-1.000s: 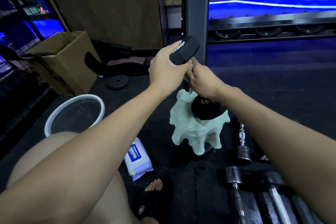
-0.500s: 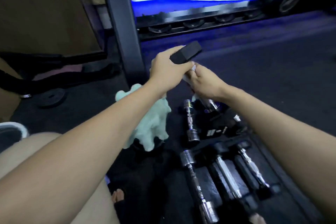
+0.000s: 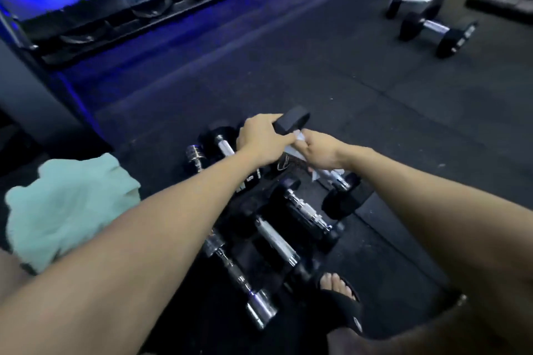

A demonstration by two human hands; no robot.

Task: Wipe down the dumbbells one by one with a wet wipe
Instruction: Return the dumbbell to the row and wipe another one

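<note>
Two bare hands meet over a cluster of dumbbells (image 3: 277, 228) lying on the dark rubber floor (image 3: 331, 72), lower against the pile than half a second ago, when they were raised higher in view. The left hand (image 3: 261, 140) wraps its fingers (image 3: 269, 121) closed over the black hex head of the held dumbbell (image 3: 291, 124), which tilts from upper left down to the right, its far end low beside the pile. The right hand (image 3: 320, 151) has its fingers curled shut around the handle with the white wet wipe (image 3: 297, 138) pressed under them; a corner of the wipe pokes out between the two hands and more trails below the palm. The view has swung right since the earlier frame: the mint-green towel (image 3: 66, 204) now sits at the near left edge, the upright post has slid out to the far left, and two more black-headed dumbbells (image 3: 432, 23) appear at the far right, well apart from the cluster. A black sandal (image 3: 343, 305) on a foot rests near the pile's near end. The blue-lit rack (image 3: 138, 6) runs along the far left.
</note>
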